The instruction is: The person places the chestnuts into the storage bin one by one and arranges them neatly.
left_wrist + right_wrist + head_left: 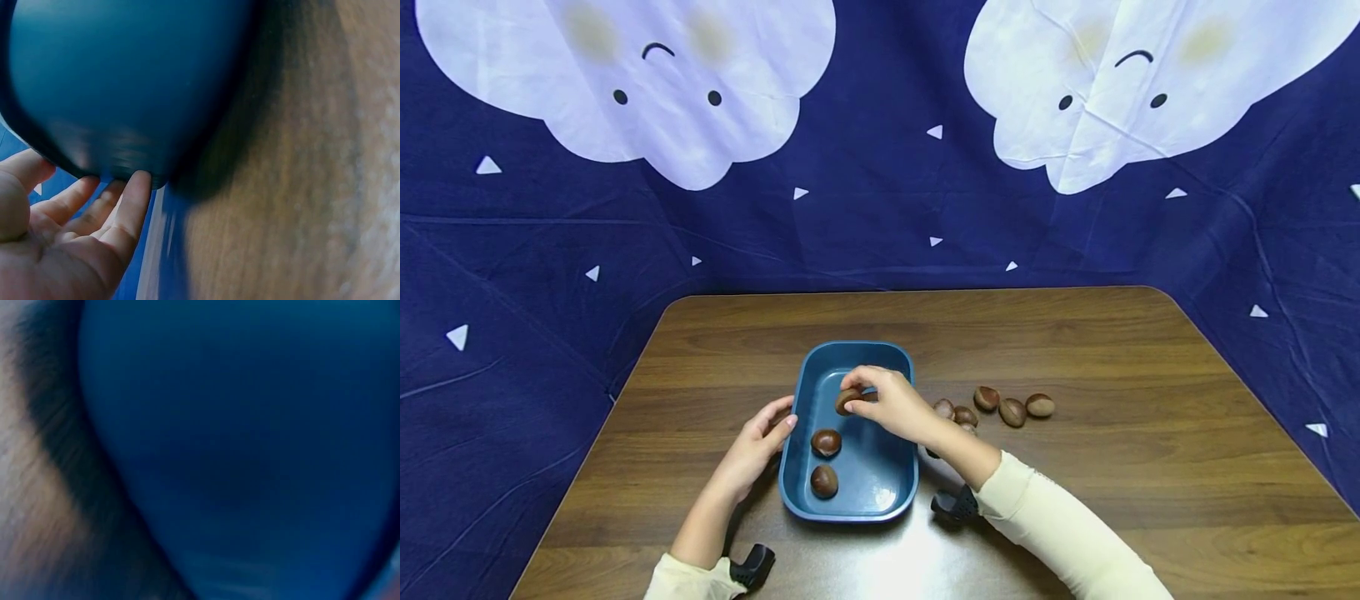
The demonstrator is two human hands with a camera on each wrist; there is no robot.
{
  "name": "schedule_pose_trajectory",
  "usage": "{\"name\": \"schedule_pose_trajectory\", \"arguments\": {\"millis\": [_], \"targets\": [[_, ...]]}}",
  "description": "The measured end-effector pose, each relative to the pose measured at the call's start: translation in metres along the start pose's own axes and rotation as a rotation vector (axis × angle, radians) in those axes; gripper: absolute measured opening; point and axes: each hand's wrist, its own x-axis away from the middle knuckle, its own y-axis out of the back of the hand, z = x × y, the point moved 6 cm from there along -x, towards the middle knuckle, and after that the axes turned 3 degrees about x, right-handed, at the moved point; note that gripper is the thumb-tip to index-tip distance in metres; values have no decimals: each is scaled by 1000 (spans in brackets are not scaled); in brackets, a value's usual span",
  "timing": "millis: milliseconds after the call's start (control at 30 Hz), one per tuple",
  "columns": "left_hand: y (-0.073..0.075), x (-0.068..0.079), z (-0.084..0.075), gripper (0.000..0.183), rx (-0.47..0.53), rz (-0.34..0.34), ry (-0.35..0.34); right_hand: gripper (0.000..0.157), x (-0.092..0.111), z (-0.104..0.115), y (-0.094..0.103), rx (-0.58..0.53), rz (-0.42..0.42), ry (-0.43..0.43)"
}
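Note:
A blue rectangular tray (891,492) stands on the table. My left hand (752,450) touches its left side, fingertips against the outer wall, as the left wrist view shows at the fingers (128,209). Over the tray's far half, my right hand (891,404) pinches a brown chestnut (847,402) between thumb and fingers. Another brown patch shows behind the fingers, mostly hidden. Two chestnuts lie on the tray floor at its left, one chestnut (826,442) behind the other chestnut (824,481). Blue tray wall (250,444) fills most of the right wrist view.
Several loose chestnuts (1012,412) lie on the wooden table (1112,483) right of the tray, some partly covered by the right forearm. Black wrist devices (953,505) sit below both hands. A dark blue cloth with clouds (880,225) hangs behind the table.

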Motion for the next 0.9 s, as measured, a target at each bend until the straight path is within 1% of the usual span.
{"name": "schedule_pose_trajectory", "arguments": {"millis": [167,400,533,700,800,900], "targets": [[0,0,0,42,0,10,9,16,-11,-3,-17,85,32,-20],[1,2,-1,42,-9,4,18,15,-20,-9,-35,126,87,-70],[1,2,-1,42,-11,8,21,14,-21,-13,-40,134,112,-93],[0,1,-2,42,-8,15,15,13,-19,-15,-44,120,187,-129],[-1,1,-2,43,-8,18,14,12,-18,-16,-47,133,229,-148],[-1,1,-2,43,-8,19,14,13,-17,-17,-48,150,254,-163]]}}
